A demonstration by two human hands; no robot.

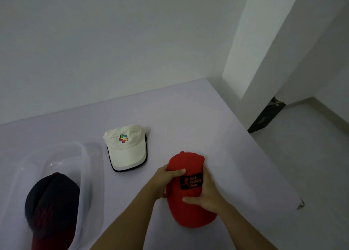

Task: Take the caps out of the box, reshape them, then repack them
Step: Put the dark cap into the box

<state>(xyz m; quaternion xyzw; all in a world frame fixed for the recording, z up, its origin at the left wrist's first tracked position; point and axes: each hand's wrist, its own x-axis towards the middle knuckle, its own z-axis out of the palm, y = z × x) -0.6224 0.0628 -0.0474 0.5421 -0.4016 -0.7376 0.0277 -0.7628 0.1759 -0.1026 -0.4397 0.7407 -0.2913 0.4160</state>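
Note:
A red cap point(186, 164) with a black patch lies on the pale table, brim toward me. My left hand point(166, 181) grips its left side with the thumb across the crown. My right hand point(205, 195) grips its right side, thumb lying over the base of the brim. A cream cap point(125, 148) with a coloured logo rests flat on the table, farther back and to the left. A dark cap with a red brim point(52, 206) sits inside the clear plastic box point(90, 174) at the near left.
The table point(188, 121) meets a white wall at the back, and its right edge drops off to a light floor. A dark object point(266, 115) stands on the floor by a wall corner at the right.

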